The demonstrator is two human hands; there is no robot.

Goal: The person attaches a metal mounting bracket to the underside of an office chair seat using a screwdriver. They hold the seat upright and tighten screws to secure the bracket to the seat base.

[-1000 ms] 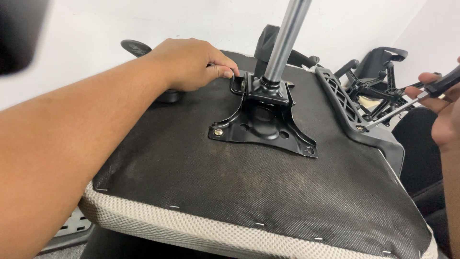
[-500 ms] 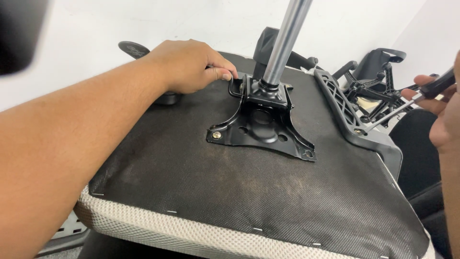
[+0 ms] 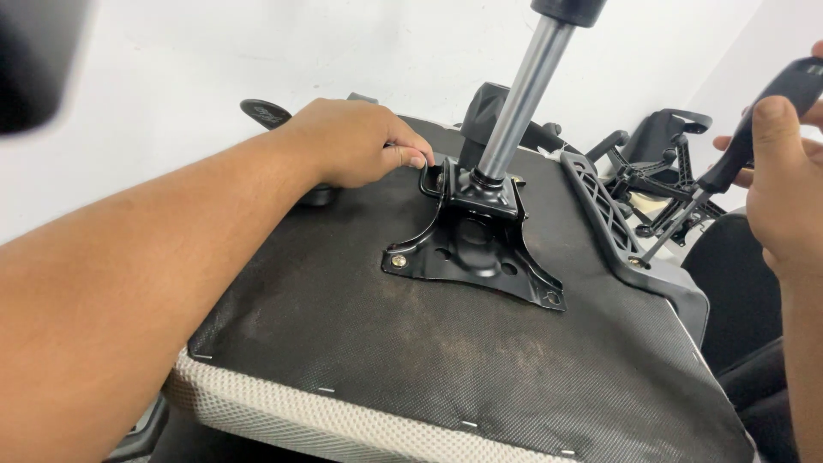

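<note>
An upturned chair seat [image 3: 360,334] lies before me, its black fabric underside facing up and a pale mesh edge along the front. A black metal mounting plate [image 3: 467,249] is screwed to its middle, with a grey gas cylinder [image 3: 525,94] rising from it. My left hand [image 3: 356,141] rests at the plate's far left corner, fingers curled around a bracket there. My right hand [image 3: 789,180] grips the black handle of a screwdriver [image 3: 703,193]. Its tip sits on a screw in the black plastic armrest bracket [image 3: 613,219] at the seat's right edge.
More black chair parts [image 3: 664,159] lie piled against the white wall at the back right. A black armrest pad [image 3: 266,111] shows behind my left forearm. A dark blurred shape [image 3: 34,60] fills the top left corner.
My right hand has risen and tilted the screwdriver steeper, with its tip still at the bracket screw. The view has shifted slightly; my left hand stays on the plate's corner.
</note>
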